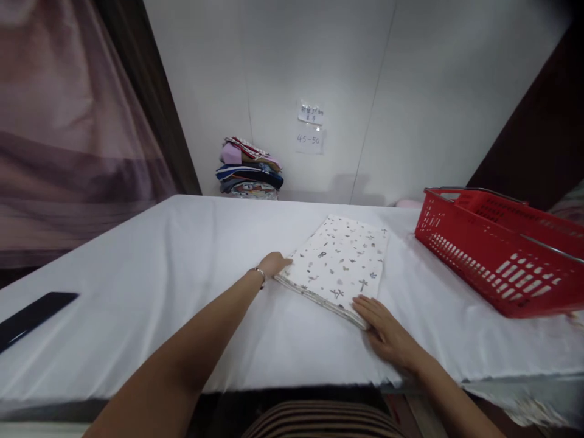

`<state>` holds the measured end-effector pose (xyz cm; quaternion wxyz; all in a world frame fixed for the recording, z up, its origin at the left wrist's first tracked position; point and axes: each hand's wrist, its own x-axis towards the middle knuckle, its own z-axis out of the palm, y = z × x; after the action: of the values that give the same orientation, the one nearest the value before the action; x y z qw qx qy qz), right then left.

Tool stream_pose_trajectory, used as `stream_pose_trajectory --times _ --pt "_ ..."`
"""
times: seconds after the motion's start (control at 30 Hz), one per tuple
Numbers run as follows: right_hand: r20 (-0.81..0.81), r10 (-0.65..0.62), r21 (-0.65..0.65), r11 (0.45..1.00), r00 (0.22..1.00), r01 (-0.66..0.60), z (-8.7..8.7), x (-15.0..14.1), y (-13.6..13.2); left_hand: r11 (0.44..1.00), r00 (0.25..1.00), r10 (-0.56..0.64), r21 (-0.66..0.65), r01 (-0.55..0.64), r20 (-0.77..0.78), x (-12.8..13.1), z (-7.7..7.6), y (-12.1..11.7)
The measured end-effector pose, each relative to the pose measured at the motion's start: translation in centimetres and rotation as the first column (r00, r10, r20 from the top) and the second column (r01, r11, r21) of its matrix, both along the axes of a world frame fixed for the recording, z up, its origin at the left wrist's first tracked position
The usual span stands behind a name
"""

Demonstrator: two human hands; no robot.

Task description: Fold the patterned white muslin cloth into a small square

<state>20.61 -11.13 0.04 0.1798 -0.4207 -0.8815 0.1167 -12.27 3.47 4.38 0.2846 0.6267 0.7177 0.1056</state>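
A folded white cloth (340,258) printed with small grey and brown motifs lies flat and slanted on the white-covered table. Its layered near edge faces me. At the near left corner, my left hand (272,264) is closed on the cloth, thumb on top and the other fingers mostly hidden; a bracelet circles that wrist. My right hand (387,328) rests at the near right corner, its outstretched fingers lying on the cloth and its thumb close to the edge.
A red plastic basket (483,261) with metal handles stands on the right of the white tablecloth (191,255). A black phone-like object (34,316) lies at the left. Folded fabrics (250,170) are stacked against the back wall, near paper labels (310,139). A pinkish curtain (68,134) hangs left.
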Motion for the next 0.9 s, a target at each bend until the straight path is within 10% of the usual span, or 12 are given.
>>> stream_pose_trajectory --times 0.33,0.9 --pt "0.042 -0.018 0.161 0.987 0.999 0.011 -1.7 -0.2 1.3 0.986 0.911 0.127 -0.146 -0.075 0.391 0.0 0.3 -1.4" --pt "0.019 0.085 0.331 0.94 0.996 -0.086 -3.1 2.3 -2.4 0.993 0.821 0.072 -0.114 -0.009 0.567 -1.4 -1.0 -6.3"
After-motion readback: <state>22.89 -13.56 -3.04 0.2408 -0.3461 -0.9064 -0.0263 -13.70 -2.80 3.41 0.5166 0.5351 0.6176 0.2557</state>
